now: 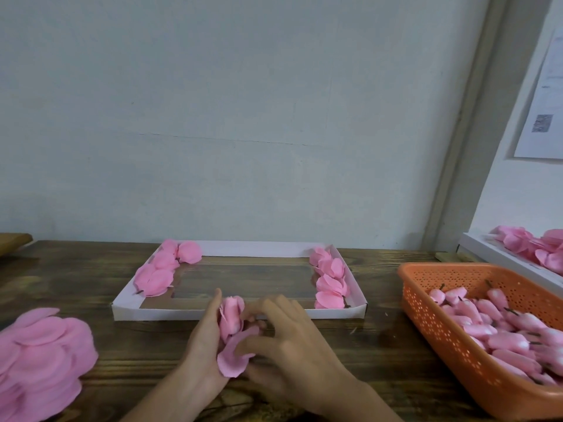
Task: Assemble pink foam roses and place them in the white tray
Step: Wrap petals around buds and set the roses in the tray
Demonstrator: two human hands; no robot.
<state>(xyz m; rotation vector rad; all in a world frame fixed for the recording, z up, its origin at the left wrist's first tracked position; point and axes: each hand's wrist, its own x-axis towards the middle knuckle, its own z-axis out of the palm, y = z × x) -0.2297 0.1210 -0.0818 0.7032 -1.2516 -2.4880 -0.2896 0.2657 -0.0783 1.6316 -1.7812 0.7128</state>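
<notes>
A pink foam rose (232, 318) with loose petals sits between my two hands, just in front of the white tray (237, 314). My left hand (203, 345) cradles it from the left, with a petal (233, 357) draped over the palm. My right hand (292, 333) pinches the rose from the right with curled fingers. Several finished roses (160, 271) line the tray's left side. More finished roses (330, 278) line its right side.
A heap of loose pink petals (39, 360) lies at the left on the wooden table (380, 339). An orange basket (432, 327) of pink buds with stems stands at the right. Behind it a second white tray (499, 257) holds more pink flowers.
</notes>
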